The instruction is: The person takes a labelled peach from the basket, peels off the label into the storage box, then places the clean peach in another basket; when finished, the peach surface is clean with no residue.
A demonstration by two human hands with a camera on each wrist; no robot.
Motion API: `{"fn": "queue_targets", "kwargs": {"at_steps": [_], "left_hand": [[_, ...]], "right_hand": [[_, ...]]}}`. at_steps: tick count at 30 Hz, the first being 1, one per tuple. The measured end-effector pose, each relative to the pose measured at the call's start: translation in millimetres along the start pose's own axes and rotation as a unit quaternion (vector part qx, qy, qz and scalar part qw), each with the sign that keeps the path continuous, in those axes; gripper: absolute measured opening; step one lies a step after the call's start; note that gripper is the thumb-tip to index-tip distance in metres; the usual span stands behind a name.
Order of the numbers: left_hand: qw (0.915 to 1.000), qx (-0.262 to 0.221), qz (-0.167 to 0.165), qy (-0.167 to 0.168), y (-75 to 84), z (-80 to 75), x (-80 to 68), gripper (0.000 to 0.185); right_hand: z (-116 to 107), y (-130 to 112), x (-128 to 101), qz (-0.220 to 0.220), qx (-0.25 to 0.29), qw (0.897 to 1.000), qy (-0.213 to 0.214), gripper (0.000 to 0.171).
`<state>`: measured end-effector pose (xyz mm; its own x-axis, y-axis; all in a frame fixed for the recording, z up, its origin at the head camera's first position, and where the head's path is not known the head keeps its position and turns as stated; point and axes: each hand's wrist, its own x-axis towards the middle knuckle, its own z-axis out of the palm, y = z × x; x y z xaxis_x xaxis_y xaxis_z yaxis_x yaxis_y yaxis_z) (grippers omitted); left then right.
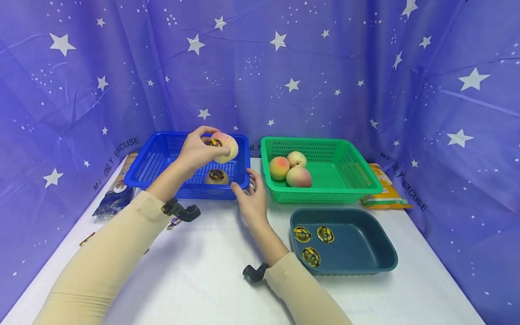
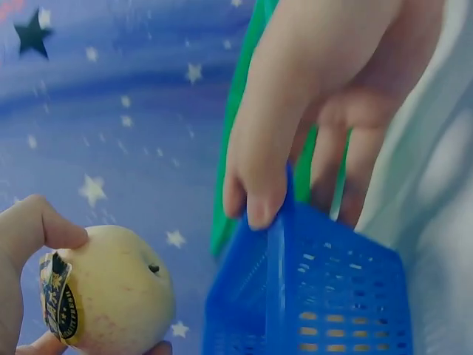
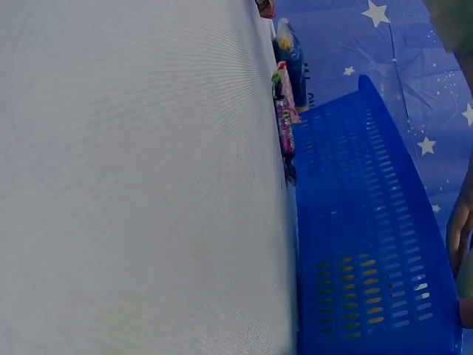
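In the head view, my left hand [image 1: 199,149] holds a pale yellow and pink peach [image 1: 228,146] above the blue basket [image 1: 140,174], thumb on its near side. A round black and gold sticker [image 2: 60,299] clings to the peach in the left wrist view, where its stem dimple also shows. My right hand [image 1: 253,198] grips the front right corner of the blue basket, its thumb over the rim and the other fingers along the outer side. Inside that basket, near the front, lies a brownish round fruit [image 1: 217,179] bearing a similar sticker.
To the right, a green basket [image 1: 345,180] holds three peaches [image 1: 299,177] at its left end. In front of it stands a dark teal tray [image 1: 357,253] with three round stickers [image 1: 311,257]. Packets lie at both sides, one dark blue [image 1: 115,194], one orange [image 1: 386,192].
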<state>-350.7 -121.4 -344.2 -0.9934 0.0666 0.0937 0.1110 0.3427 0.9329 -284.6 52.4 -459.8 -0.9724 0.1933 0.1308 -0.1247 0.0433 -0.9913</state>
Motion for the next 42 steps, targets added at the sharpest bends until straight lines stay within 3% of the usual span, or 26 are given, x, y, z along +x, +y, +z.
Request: {"fn": "queue_targets", "kwargs": {"at_steps": [7, 13, 19, 23, 29, 35, 42], "left_hand": [[0.9982, -0.019, 0.042, -0.037, -10.6, -0.4, -46.9, 0.075], [0.9956, -0.008, 0.065, -0.067, -23.8, 1.2, -86.7, 0.077], [0.9919, 0.0, 0.093, -0.086, -41.0, 8.5, -113.1, 0.076], [0.9894, 0.007, 0.107, -0.098, -55.7, 15.5, -122.7, 0.076], [0.9864, 0.039, 0.095, -0.129, -77.1, 24.9, -130.9, 0.076], [0.9715, 0.105, 0.128, -0.17, -90.7, 32.7, -135.1, 0.078], [0.9585, 0.105, 0.165, -0.207, -95.2, 43.0, -136.8, 0.078]], "right_hand": [[-3, -2, 0, -0.007, 0.023, 1.0, -0.006, 0.068], [-2, 0, 1, -0.009, 0.015, 1.0, -0.002, 0.065], [-2, 3, 1, -0.007, 0.014, 1.0, -0.01, 0.066], [-2, 4, 0, -0.014, 0.017, 1.0, -0.016, 0.067], [-1, 5, 0, -0.021, 0.024, 0.999, -0.018, 0.067], [-1, 4, 0, -0.015, 0.03, 0.999, -0.018, 0.067], [-3, -2, 0, -0.005, 0.034, 0.999, -0.015, 0.068]]}}
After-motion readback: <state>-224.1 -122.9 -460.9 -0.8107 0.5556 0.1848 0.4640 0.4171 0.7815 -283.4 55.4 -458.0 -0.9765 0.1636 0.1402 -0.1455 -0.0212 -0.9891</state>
